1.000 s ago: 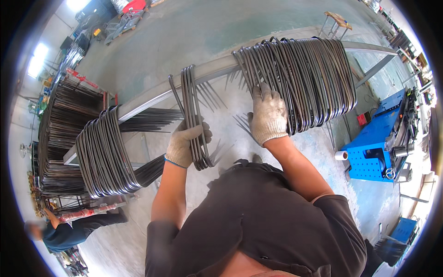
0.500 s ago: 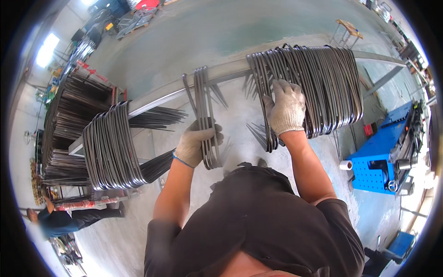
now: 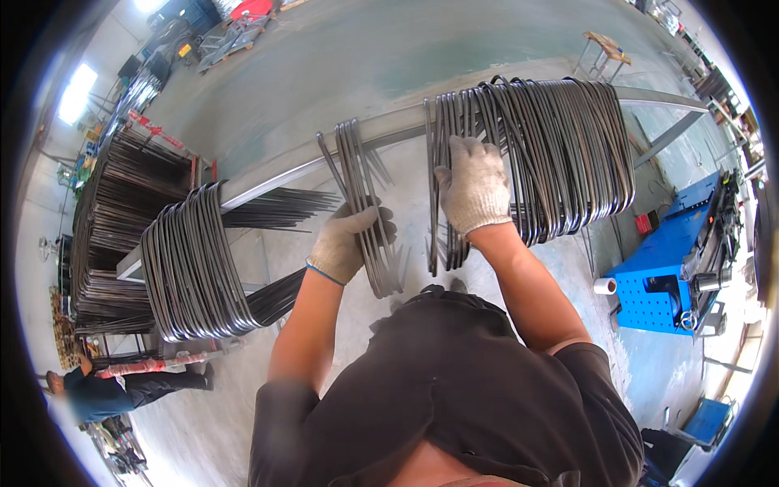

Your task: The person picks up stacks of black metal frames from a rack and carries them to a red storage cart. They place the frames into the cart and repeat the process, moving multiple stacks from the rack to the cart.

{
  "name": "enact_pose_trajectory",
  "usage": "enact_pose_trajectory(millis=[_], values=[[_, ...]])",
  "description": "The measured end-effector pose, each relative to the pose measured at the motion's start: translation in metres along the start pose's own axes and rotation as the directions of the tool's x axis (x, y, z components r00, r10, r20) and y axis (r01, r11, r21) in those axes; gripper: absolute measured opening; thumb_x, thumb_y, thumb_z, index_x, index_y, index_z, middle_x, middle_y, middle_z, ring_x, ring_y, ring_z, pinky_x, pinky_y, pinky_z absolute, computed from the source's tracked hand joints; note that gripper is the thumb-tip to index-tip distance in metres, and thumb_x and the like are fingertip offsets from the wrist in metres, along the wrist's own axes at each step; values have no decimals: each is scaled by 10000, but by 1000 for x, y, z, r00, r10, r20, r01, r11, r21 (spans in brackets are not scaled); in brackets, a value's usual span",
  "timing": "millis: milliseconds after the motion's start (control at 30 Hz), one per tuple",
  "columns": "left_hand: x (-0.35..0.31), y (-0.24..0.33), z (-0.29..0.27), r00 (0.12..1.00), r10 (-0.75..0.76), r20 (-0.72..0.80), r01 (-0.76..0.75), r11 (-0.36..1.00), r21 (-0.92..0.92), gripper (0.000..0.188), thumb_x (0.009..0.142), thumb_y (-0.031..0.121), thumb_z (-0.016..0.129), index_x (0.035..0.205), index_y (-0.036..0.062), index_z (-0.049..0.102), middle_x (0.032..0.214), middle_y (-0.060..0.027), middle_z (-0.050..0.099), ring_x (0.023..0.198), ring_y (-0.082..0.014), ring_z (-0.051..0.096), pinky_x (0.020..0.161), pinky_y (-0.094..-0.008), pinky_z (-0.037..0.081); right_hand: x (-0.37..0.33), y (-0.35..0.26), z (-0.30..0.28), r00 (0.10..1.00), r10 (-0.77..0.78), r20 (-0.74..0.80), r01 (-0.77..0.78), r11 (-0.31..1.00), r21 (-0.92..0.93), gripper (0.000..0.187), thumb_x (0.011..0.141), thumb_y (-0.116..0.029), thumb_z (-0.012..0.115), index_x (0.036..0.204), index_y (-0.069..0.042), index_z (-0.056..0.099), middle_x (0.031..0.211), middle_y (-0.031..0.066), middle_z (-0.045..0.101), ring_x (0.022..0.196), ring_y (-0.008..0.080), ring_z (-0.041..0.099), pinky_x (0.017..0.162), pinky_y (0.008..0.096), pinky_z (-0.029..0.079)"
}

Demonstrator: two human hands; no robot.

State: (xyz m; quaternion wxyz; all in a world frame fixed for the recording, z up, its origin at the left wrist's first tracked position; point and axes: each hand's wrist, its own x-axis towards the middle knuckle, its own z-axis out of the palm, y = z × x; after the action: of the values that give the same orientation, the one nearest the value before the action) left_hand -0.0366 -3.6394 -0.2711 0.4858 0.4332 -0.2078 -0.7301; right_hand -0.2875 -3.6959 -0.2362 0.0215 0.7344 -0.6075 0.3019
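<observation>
Bent, U-shaped dark metal rods hang over a long square metal rail (image 3: pixel 280 172) in front of me. My left hand (image 3: pixel 342 242), in a pale knitted glove, is closed around a small group of bent metal rods (image 3: pixel 350 170) at the middle of the rail. My right hand (image 3: pixel 477 188), gloved too, grips rods at the left end of a large hanging row (image 3: pixel 568 154), thumb on one side and fingers curled over them. Its fingertips are partly hidden among the rods. Another hanging bundle (image 3: pixel 195 264) is at the rail's left end, apart from both hands.
A rack packed with rods (image 3: pixel 114 219) stands at the far left, with a person (image 3: pixel 109 398) near it. At the right is a blue workbench (image 3: pixel 649 284) with a white roll (image 3: pixel 605 286) at its edge. A small wooden-topped stand (image 3: pixel 608 49) is beyond the rail.
My right hand has shifted left along the rail, and several rods at the row's left end have moved left with it. The lower ends of the rods in my left hand have swung slightly right.
</observation>
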Motion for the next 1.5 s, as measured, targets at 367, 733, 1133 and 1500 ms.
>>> enact_pose_trajectory(millis=[367, 733, 1133, 1500], values=[[3, 6, 9, 997, 15, -70, -11, 998, 68, 315, 1029, 58, 713, 1318, -30, 623, 1083, -166, 732, 914, -314, 749, 857, -459, 643, -6, 25, -9, 998, -62, -3, 60, 979, -196, 298, 969, -222, 693, 1221, -82, 769, 1223, 108, 810, 1221, 329, 690, 1030, 496, 545], [3, 7, 2, 998, 19, -59, -14, 997, 74, 273, 1028, 61, 716, 1275, -19, 634, 1065, -161, 733, 911, -312, 746, 862, -454, 635, 25, 22, -17, 952, 248, 179, -240, 969, -66, 525, 1035, -220, 714, 1548, -146, 637, 1141, 167, 800, 1177, 421, 721, 1050, 550, 569], [1, 6, 4, 995, 25, -92, -16, 995, 99, 260, 1037, 62, 710, 1274, -18, 637, 1066, -162, 736, 907, -311, 748, 850, -455, 639, 28, 44, -11, 990, 138, 35, -132, 981, -139, 388, 1040, -196, 667, 1407, -232, 788, 1114, 190, 780, 1125, 404, 729, 1019, 542, 587], [0, 7, 8, 997, 36, -71, -28, 994, 109, 268, 1019, 33, 701, 1271, -18, 626, 1056, -154, 722, 887, -296, 732, 836, -444, 629, 66, 1, -22, 854, 381, 353, -370, 923, -103, 635, 973, -534, 799, 1249, 38, 779, 1313, 273, 758, 1253, 436, 745, 1062, 526, 601]])
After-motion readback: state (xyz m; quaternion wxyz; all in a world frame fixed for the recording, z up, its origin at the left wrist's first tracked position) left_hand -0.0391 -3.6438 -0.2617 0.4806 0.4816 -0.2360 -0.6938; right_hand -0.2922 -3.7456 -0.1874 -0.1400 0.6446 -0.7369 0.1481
